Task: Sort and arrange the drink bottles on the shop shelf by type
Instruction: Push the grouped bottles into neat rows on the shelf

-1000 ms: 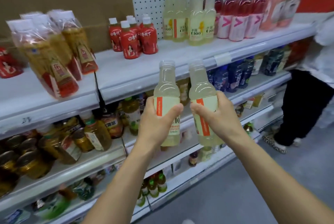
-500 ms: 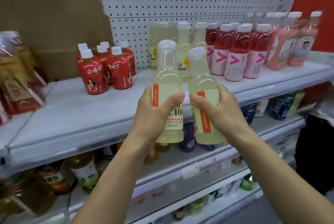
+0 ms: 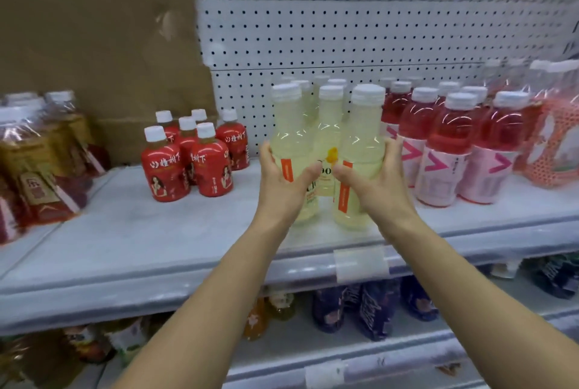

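So the person's got both hands up at the shelf (image 3: 156,241), each one wrapped around a pale yellow drink bottle. The left hand (image 3: 282,181) has its fingers curled round the left bottle (image 3: 286,141), thumb across the front of the label, and the right hand (image 3: 376,181) is doing the same with the right bottle (image 3: 363,144), fingers hooked round its far side at about 3 o'clock. Both bottles are upright, side by side with a small gap, and their bases look to be down on the shelf surface or just about, hard to say for sure.

Straight behind them at 12 o'clock is the rest of the yellow bottle group (image 3: 329,112), same white caps, one poking up right between the two held ones. Off at 3 o'clock there's a row of pink-label red drinks (image 3: 438,150), the nearest one just beside the right hand's fingers. Further out that way are some orange-patterned bottles (image 3: 557,137), pretty blurry.

At 9 o'clock, well apart from the hands, sits a cluster of small red bottles (image 3: 188,163) with white caps. Past those at the far left are shrink-wrapped tea packs (image 3: 47,163), tilted over. White pegboard (image 3: 344,37) backs the shelf, with brown cardboard (image 3: 94,59) covering the left part. The shelf below holds dark blue bottles (image 3: 369,307), also blurry.
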Demonstrator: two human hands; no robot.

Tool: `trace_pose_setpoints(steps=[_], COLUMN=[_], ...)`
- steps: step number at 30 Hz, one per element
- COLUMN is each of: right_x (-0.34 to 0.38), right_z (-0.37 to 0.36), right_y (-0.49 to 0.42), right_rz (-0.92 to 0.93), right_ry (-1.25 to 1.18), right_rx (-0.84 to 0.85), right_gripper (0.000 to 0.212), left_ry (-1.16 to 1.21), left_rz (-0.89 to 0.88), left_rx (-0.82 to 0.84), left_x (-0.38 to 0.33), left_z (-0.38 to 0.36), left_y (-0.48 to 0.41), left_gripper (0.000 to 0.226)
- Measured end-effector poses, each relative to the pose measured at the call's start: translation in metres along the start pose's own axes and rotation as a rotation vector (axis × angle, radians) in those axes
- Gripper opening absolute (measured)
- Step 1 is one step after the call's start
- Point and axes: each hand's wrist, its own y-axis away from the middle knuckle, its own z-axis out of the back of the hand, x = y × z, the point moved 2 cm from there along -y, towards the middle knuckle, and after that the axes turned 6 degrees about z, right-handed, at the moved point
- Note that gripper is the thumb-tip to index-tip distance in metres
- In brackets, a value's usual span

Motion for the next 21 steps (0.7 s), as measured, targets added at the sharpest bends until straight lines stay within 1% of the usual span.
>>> trace_pose_setpoints(steps=[2,8,10,12,16,19,21], right_x=[-0.014,-0.033,-0.036,-0.037,-0.042,-0.055,-0.05], right_z=[-0.002,-0.005,-0.006,-0.005,0.001,0.004,0.008], right_y=[-0.008,-0.033,-0.036,-0.034,-0.024,-0.015,0.001], right_rz=[-0.009,-0.002,-0.025,-0.012,-0.051,-0.118,-0.154], right_ry=[-0.013,0.013,0.017,0.061,0.193,0.323,0.462], right_rx=[0.053,0.115,0.14,0.145,0.236,0.339,0.426], right_gripper=[0.067,0.068,0.071,0.073,0.082,0.096,0.097], left_ry=[-0.036,-0.09,-0.132,-0.196,-0.431,-0.658,-0.816], left_rz=[0.005,0.058,0.064,0.06,0.126,0.155,0.146], left_rx=[-0.012,-0.013,-0.011,-0.014,-0.009,0.01,0.009], left_x=[0.009,0.017,0.015,0.012,0.006,-0.002,-0.007], left_z=[-0.005,-0.013,-0.013,-0.013,-0.006,-0.001,0.002], left_y=[-0.007,-0.023,-0.023,-0.019,-0.003,0.024,0.047], left_gripper=[0.066,0.07,0.072,0.076,0.063,0.068,0.066])
